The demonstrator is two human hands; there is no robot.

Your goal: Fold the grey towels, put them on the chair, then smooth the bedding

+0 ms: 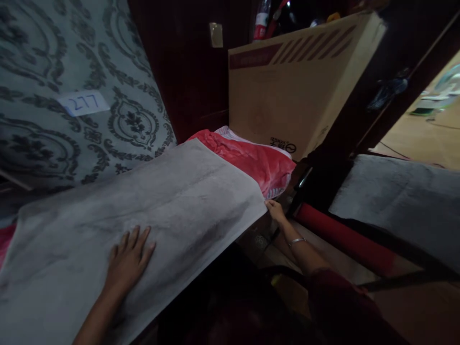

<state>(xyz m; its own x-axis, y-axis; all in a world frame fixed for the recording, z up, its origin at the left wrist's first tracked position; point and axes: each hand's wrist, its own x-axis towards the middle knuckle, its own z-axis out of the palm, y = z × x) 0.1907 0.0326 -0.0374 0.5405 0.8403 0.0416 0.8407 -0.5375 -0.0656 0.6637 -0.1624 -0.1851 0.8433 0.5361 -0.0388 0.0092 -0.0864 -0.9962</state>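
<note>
A long grey cloth (172,191) lies spread over a bench-like surface, with soft creases across it. My left hand (130,256) rests flat on its near left part, fingers spread. At the cloth's right front corner, my right hand (275,210) pinches the edge between thumb and fingers. A bracelet circles my right wrist. Beyond the grey cloth's far right end, a red cloth (247,160) with a white striped border shows from underneath. Another bit of pinkish-red fabric (7,242) peeks out at the left end.
A large cardboard box (283,91) stands behind the red cloth, with a bottle (261,21) at its top. Patterned wallpaper (132,120) bears a paper label (84,103) reading 277. To the right are a red roll (345,239), a grey padded surface (402,201) and a dark door frame.
</note>
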